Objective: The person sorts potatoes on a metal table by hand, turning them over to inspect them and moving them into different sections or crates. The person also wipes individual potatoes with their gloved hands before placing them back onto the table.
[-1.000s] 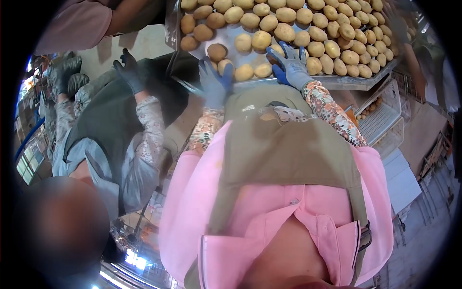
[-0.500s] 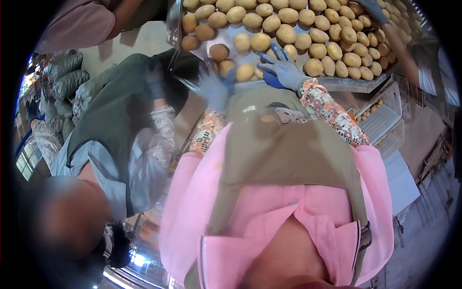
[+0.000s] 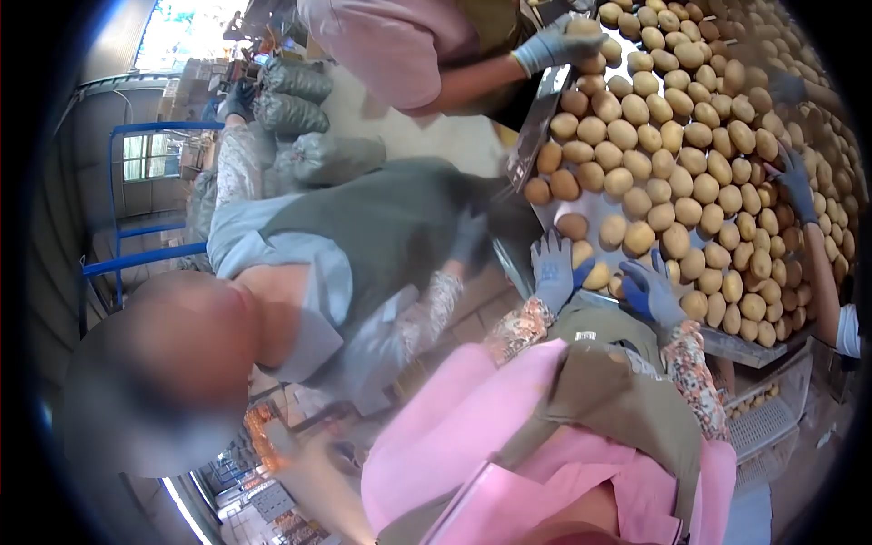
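Observation:
Many potatoes (image 3: 688, 213) lie on a metal sorting table (image 3: 727, 348). My left hand (image 3: 554, 271), in a grey-blue glove, rests at the table's near edge with its fingers stretched out, beside a potato (image 3: 596, 275). Also gloved, my right hand (image 3: 656, 292) has its fingers spread at the near edge, close to several potatoes. Neither hand visibly grips anything. Floral sleeve covers (image 3: 694, 372) cover my forearms.
To the left stands a co-worker in a dark apron (image 3: 391, 213). Another person's gloved hand (image 3: 559, 47) holds a potato at the top. A third person's glove (image 3: 796, 186) reaches in from the right. Filled sacks (image 3: 336, 159) lie behind; a plastic crate (image 3: 767, 413) sits lower right.
The view has swung left, so the table and my hands appear further right and lower. My left hand has moved onto the table's edge, fingers still spread. The left co-worker shows more fully.

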Tool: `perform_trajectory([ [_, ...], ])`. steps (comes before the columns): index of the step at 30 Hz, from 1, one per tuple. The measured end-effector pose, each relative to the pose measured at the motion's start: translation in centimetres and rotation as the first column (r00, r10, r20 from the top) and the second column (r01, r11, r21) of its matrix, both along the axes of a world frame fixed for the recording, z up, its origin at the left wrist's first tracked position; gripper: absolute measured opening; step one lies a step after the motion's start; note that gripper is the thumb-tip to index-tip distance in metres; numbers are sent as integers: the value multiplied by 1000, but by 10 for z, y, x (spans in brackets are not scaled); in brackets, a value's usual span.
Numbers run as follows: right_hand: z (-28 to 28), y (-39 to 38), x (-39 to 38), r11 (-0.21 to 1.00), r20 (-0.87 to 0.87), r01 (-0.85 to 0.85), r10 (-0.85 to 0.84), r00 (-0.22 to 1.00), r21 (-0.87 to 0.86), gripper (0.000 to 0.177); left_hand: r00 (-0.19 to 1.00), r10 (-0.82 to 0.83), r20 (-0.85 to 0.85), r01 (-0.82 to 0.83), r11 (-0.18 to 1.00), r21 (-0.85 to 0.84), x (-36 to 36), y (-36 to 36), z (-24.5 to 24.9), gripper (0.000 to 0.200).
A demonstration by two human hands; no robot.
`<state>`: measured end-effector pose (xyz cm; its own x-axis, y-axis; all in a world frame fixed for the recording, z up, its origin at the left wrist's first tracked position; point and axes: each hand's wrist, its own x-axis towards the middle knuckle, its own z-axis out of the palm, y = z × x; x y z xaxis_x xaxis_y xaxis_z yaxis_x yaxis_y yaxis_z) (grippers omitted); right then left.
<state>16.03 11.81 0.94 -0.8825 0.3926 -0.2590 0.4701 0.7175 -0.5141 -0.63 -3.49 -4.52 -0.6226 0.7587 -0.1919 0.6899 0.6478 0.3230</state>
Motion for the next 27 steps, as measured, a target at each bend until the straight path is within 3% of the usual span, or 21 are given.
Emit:
perform_trajectory([
  [1, 16, 7, -2, 902, -19, 229, -254, 967, -367, 31, 998, -29, -49, 29, 999, -15, 1, -3, -2, 63],
  [2, 23, 11, -3, 627, 59, 385, -475, 878, -677, 30, 994, -56, -91, 54, 998, -32, 3, -7, -5, 63],
  [3, 20, 15, -3, 631, 53, 385, -479, 876, -674, 30, 994, -60, -95, 58, 998, -25, 4, -9, -8, 63],
  [5, -2, 26, 8, 893, -199, 402, -439, 876, -202, 33, 988, -65, -140, 61, 998, -32, 6, -11, -13, 63],
  [6, -43, 34, 21, 910, -154, 380, -404, 902, -167, 35, 988, -70, -139, 66, 997, -29, 5, -10, -16, 63],
  [7, -37, 29, 21, 909, -153, 383, -407, 901, -165, 35, 986, -75, -150, 68, 996, -53, 5, -9, -19, 63],
  [9, -20, 7, 12, 976, 15, 193, -195, 981, 103, 42, 984, -79, -163, 67, 995, -77, 3, -6, -22, 64],
  [10, -17, -1, 4, 984, 141, 180, -179, 974, 4, 45, 992, -53, -117, 43, 996, -83, 0, -4, -23, 65],
  [11, -12, -13, -1, 988, 126, 140, -147, 981, 60, 45, 997, -28, -68, 22, 996, -90, -2, -2, -25, 66],
  [13, -25, -21, -4, 985, -43, 166, -164, 985, 39, 41, 1000, -19, -19, 17, 996, -90, -9, 0, -19, 66],
  [14, -29, -19, -1, 984, -39, 170, -168, 985, 44, 41, 1000, -4, 27, 6, 995, -96, -12, 0, -17, 68],
  [15, -31, -16, 0, 957, -134, 260, -277, 952, -128, 39, 999, -7, 31, 10, 996, -91, -12, 0, -17, 68],
  [16, -27, -13, 0, 896, -207, 322, -393, 896, -307, 36, 1000, -8, -20, 7, 999, -37, -12, -3, -17, 67],
  [19, -12, 10, 9, 859, -177, 354, -440, 881, -370, 34, 999, 20, -46, -17, 998, 61, -14, -3, -8, 65],
  [21, -18, 16, 12, 859, -134, 364, -434, 891, -359, 36, 999, -25, -32, 34, 955, 296, -16, 2, 9, 61],
  [22, -17, 16, 12, 713, -40, 387, -502, 864, -584, 39, 999, -25, -31, 33, 954, 297, -15, 9, 17, 61],
  [24, -14, 10, 10, 511, 72, 396, -542, 837, -763, 43, 985, -133, 106, 69, 883, 464, -11, 26, 33, 60],
  [25, -13, 4, 5, 805, -297, 126, -352, 888, -580, 48, 985, -132, 108, 68, 884, 463, -5, 32, 41, 60],
  [27, -38, -5, 6, 960, -568, -126, -42, 822, -252, 54, 947, -188, 261, 11, 829, 559, 8, 45, 52, 62],
])
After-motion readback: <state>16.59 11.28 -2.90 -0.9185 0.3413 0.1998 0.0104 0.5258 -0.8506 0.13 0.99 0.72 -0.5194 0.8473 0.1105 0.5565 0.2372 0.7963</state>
